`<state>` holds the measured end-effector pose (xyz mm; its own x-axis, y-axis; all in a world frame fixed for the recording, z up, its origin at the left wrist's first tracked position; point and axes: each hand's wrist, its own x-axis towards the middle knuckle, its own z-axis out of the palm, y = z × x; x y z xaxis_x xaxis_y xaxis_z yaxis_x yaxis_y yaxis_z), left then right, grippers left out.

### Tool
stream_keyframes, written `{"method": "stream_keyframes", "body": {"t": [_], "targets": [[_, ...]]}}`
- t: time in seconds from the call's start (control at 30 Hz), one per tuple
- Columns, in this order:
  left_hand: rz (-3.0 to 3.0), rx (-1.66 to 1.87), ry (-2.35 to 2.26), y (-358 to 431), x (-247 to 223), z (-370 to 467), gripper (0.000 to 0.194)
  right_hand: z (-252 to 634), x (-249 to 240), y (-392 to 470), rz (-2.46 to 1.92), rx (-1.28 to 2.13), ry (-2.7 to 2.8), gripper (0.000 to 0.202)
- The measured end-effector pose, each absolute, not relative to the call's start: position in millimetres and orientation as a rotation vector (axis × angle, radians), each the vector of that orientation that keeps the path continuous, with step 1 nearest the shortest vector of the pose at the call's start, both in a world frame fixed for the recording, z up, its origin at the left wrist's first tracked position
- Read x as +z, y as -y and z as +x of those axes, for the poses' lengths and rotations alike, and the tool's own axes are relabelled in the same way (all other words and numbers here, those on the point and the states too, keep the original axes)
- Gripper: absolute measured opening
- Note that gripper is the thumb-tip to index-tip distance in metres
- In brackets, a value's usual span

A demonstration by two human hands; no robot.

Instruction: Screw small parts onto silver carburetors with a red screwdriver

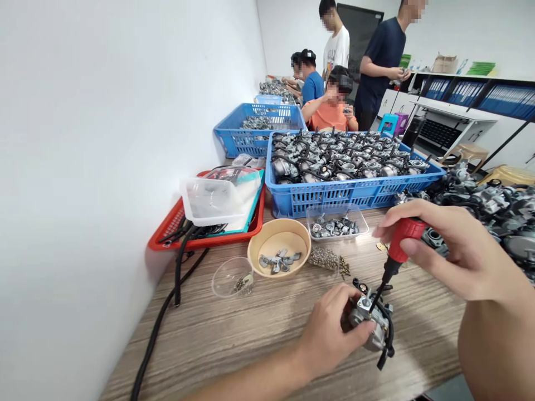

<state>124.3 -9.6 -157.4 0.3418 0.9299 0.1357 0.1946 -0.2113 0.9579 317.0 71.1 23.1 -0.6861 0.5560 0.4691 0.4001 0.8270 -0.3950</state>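
Note:
A metal carburetor-like part [378, 328] with a black hose rests on the wooden table [234, 340] near its front edge. My left hand [334, 328] grips its left side between thumb and fingers. My right hand [443, 245] is closed around the red handle of a screwdriver [403, 242]. The dark shaft slants down to the left, and its tip meets the top of the metal part. Beyond my left hand lie a heap of small screws [325, 260] and a cream bowl [257, 262] with flat grey metal pieces.
Behind stand a blue crate [334, 195] full of similar parts, a clear tray [337, 236] of small fittings and a red basket [204, 243]. More parts [493, 200] are piled at right. A clear round dish [221, 281] sits left. Several people are farther back.

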Motion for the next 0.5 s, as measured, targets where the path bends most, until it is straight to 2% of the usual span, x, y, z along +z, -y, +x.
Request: {"method": "stream_keyframes", "body": {"t": [0.2,0.27,0.3,0.4,0.5], "targets": [[1.618,0.980,-1.044,11,-157,124,0.026,311,25,-69,-0.670,0.240,2.452,0.008],[1.636,0.987,-1.051,11,-159,124,0.026,309,22,-70,-0.651,0.314,2.434,0.016],[1.648,0.995,-1.049,11,-159,124,0.029,308,20,-71,-0.645,0.333,2.417,0.018],[1.687,1.011,-1.041,11,-162,123,0.047,305,17,-73,-0.624,0.234,2.372,0.006],[1.711,1.011,-1.043,10,-164,123,0.062,303,16,-75,-0.590,0.229,2.415,0.009]]}}
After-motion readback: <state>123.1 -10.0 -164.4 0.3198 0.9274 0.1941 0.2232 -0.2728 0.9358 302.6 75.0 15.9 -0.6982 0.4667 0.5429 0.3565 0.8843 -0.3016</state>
